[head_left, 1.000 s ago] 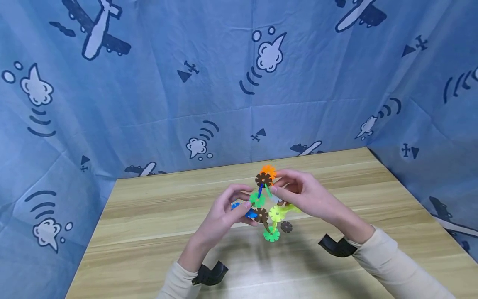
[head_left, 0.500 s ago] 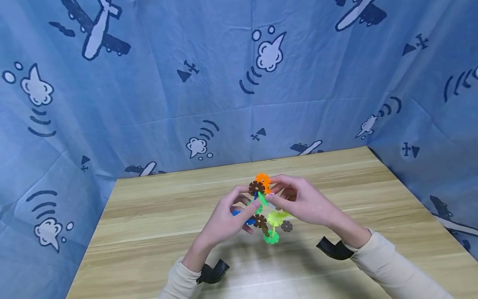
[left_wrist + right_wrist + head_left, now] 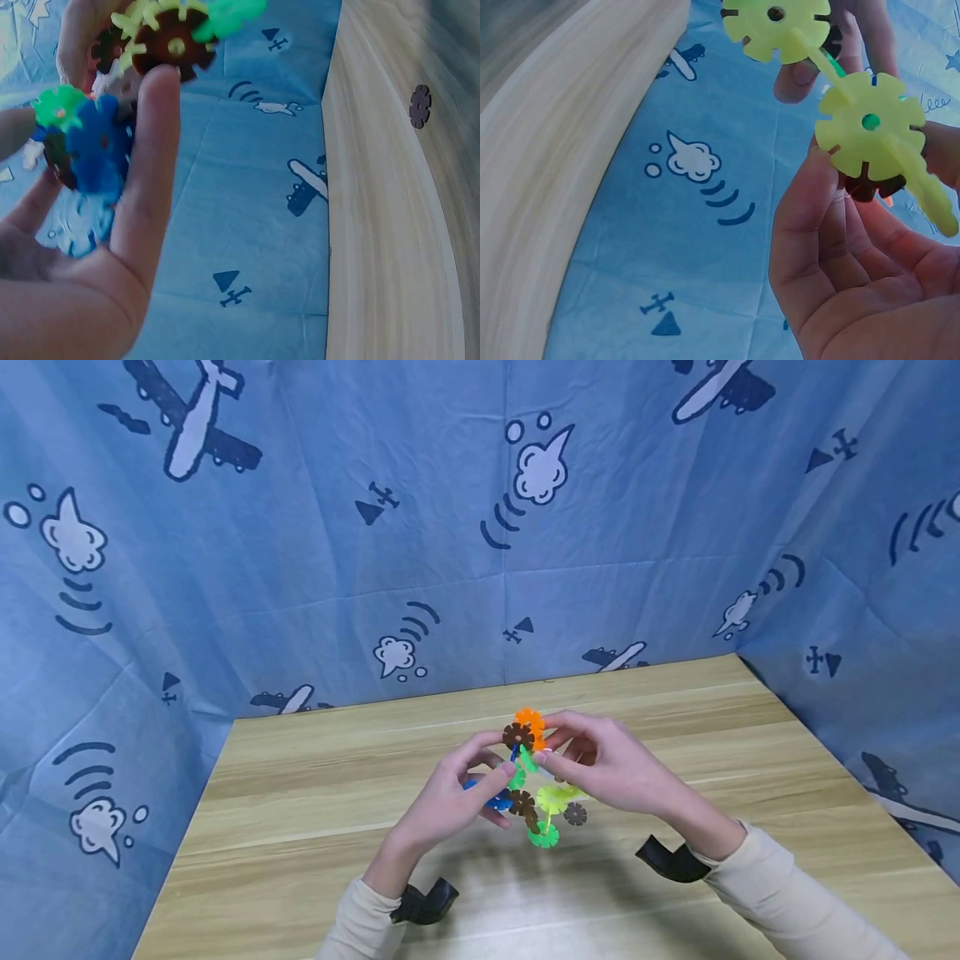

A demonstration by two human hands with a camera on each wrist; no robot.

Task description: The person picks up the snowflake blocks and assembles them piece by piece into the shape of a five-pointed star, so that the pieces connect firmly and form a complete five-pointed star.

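Observation:
Both hands hold one build of slotted, flower-shaped plastic interlocking discs above the table. My left hand (image 3: 450, 797) grips its left side, the thumb over a green disc, with blue discs (image 3: 97, 154) between thumb and fingers in the left wrist view. My right hand (image 3: 615, 768) pinches the upper right part near the orange discs (image 3: 529, 722) and a tilted green disc (image 3: 528, 759). A brown disc (image 3: 517, 737) stands near the top. Yellow discs (image 3: 870, 124) jut out toward the right wrist camera. A green disc (image 3: 543, 835) forms the lowest tip. The right fingertips are partly hidden.
A loose dark brown disc (image 3: 575, 814) lies on the wooden table (image 3: 315, 793), just right of the build. Blue cloth (image 3: 450, 568) printed with planes and clouds hangs behind and at the sides. Black straps (image 3: 425, 902) sit at both wrists.
The upper part of the build has come down and slightly left. My right hand has moved a little left and lower, and the left thumb has risen onto the green disc.

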